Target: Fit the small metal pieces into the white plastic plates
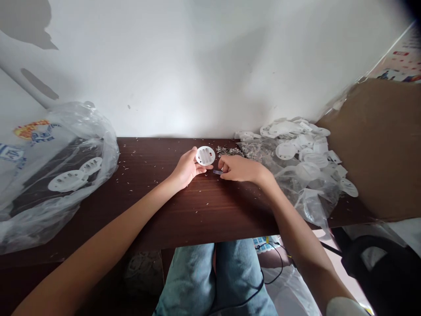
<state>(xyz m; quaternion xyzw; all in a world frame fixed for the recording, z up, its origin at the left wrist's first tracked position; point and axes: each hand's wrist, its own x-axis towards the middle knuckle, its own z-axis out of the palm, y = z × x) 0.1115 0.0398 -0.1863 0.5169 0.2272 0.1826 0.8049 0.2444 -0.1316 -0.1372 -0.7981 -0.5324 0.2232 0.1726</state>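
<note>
The left hand (186, 169) curls partly closed, holding a white round plastic disc (205, 155) by its edge, while the right hand (238, 169) pinches a small translucent piece (217, 172) just beside it. More white discs (285, 151) lie heaped on a clear plastic bag (259, 149) at two o'clock on the dark wooden desk (204, 219).

I can't identify the clear piece (217, 172) half hidden by the right hand (241, 169); the specks (229, 151) on the bench (204, 215) are too small to tell; the cardboard (378, 149) runs off frame.

Head cam, fwd & down, close on L hand (186, 167), R hand (241, 169).
</note>
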